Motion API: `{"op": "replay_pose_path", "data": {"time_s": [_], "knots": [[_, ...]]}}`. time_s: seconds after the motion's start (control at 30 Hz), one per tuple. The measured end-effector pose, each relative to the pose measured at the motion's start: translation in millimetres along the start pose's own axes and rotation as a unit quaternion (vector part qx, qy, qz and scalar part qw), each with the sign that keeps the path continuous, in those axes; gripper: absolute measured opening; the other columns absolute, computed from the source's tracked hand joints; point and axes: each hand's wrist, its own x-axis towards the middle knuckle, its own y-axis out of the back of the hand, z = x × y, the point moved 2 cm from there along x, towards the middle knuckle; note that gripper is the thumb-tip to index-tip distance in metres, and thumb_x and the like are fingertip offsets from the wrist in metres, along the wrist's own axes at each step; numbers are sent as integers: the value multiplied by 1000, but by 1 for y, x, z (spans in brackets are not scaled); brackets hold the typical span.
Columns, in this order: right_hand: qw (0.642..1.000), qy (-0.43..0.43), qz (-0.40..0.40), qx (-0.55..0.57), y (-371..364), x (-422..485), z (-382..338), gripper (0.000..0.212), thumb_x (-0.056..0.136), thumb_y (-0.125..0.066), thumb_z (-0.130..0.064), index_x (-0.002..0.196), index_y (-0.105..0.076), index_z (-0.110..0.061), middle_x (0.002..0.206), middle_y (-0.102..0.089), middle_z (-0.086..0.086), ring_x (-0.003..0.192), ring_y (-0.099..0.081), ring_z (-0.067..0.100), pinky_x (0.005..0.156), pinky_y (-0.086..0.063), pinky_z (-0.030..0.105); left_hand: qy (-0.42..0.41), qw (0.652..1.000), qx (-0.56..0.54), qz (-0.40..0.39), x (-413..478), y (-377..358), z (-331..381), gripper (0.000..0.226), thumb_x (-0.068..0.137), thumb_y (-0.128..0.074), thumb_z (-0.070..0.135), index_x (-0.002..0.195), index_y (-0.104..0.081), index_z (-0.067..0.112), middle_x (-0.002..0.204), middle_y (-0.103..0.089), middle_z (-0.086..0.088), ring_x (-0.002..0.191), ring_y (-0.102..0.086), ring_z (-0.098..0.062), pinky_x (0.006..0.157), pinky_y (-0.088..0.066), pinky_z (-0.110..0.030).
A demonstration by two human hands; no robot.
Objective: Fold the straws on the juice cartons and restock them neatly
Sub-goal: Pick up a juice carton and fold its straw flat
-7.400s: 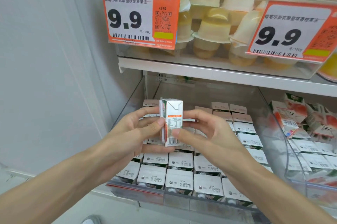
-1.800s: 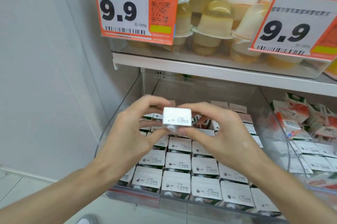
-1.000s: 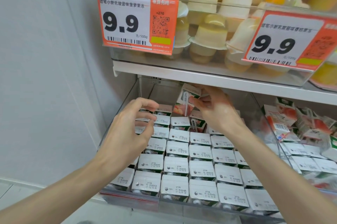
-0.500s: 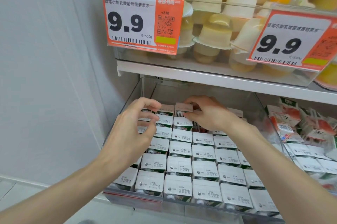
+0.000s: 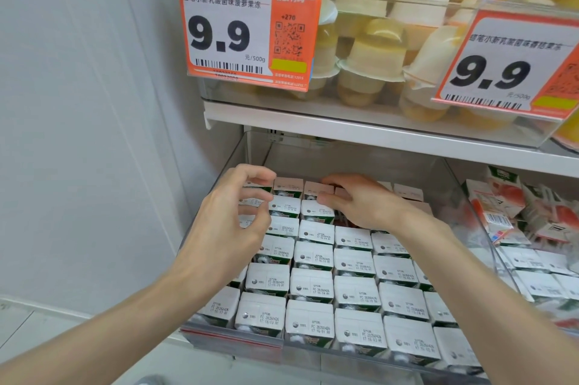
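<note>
Rows of small juice cartons (image 5: pixel 354 290) stand upright in a clear plastic bin (image 5: pixel 344 159), white tops with date print facing up. My right hand (image 5: pixel 363 203) reaches to the back rows and pinches the top of one juice carton (image 5: pixel 313 189) between forefinger and thumb; the carton sits down among its neighbours. My left hand (image 5: pixel 233 221) hovers over the left back rows, fingers loosely curled, holding nothing. No straw is visible from this angle.
A second bin on the right holds loosely piled cartons (image 5: pixel 507 206). A white shelf (image 5: pixel 376 134) hangs low over the bin, carrying jelly cups (image 5: pixel 376 49) and orange price tags (image 5: pixel 247 30). A grey wall (image 5: pixel 78 134) closes the left side.
Earlier both hands held one carton in front of me. My right hand then carried it to the back of the bin and lowered it into a row. My left hand stayed hovering.
</note>
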Motion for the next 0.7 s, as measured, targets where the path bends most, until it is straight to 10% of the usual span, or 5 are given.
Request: {"op": "replay_pose_path", "data": {"time_s": [0.13, 0.3, 0.6, 0.7], "knots": [[1000, 22, -9, 10, 6, -2, -4, 64, 107, -61, -38, 164, -31, -35, 165, -37, 0, 148, -42, 22, 118, -36, 32, 12, 1000, -6, 0, -1, 0, 0, 46, 100, -61, 8, 119, -56, 49, 116, -68, 19, 106, -67, 5, 85, -51, -15], [996, 51, 45, 58, 1, 14, -28, 52, 103, -65, -45, 152, -54, -32, 152, -56, -9, 142, -49, 13, 110, -35, 23, 15, 1000, -2, 5, -1, 0, 0, 47, 100, -60, 7, 120, -55, 49, 115, -68, 18, 105, -67, 5, 86, -49, -16], [998, 44, 44, 24, -5, 24, -43, 28, 104, -67, -40, 128, -71, -27, 129, -71, -4, 126, -60, 23, 119, -38, 45, 20, 1000, 1, 11, 1, 0, -3, 49, 99, -61, 7, 120, -55, 50, 115, -67, 19, 104, -68, 2, 88, -49, -16], [985, 98, 115, 80, 4, 9, -44, 32, 105, -66, -37, 134, -67, -24, 133, -69, -5, 127, -60, 17, 113, -45, 30, 13, 1000, 5, 13, 3, 0, -5, 52, 99, -61, 8, 129, -52, 50, 121, -64, 21, 107, -67, 0, 91, -52, -22]]}}
